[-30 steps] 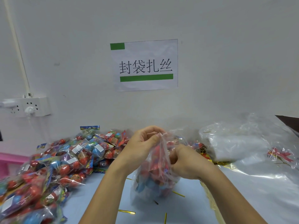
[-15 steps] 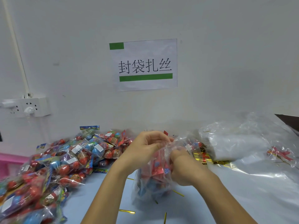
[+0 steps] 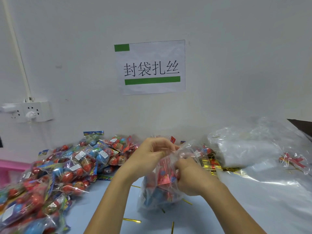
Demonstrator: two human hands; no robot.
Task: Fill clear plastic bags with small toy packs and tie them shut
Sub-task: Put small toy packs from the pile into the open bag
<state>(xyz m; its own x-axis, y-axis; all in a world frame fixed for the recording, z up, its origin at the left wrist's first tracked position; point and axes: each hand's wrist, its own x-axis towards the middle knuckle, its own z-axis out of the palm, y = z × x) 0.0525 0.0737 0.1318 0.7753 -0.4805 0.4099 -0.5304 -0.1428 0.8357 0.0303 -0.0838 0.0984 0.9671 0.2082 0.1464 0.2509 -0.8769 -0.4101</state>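
Observation:
A clear plastic bag [image 3: 157,191] filled with red and blue toy packs stands on the light blue table [image 3: 108,206] in front of me. My left hand [image 3: 150,155] pinches the bag's gathered top edge from the left. My right hand [image 3: 190,176] grips the bag's neck from the right, fingers curled into the plastic. A big heap of toy packs [image 3: 55,173] lies to the left. Gold twist ties [image 3: 132,220] lie scattered on the table near the bag.
A pile of empty clear bags [image 3: 249,149] lies at the right, with gold and red ties [image 3: 211,163] beside it. A wall socket [image 3: 28,112] and a paper sign [image 3: 150,67] hang on the wall. A pink bin edge [image 3: 10,166] shows at far left.
Both hands have shifted slightly on the bag's top: the left hand moved a little right and down, and the bag's mouth is pulled out more to the right.

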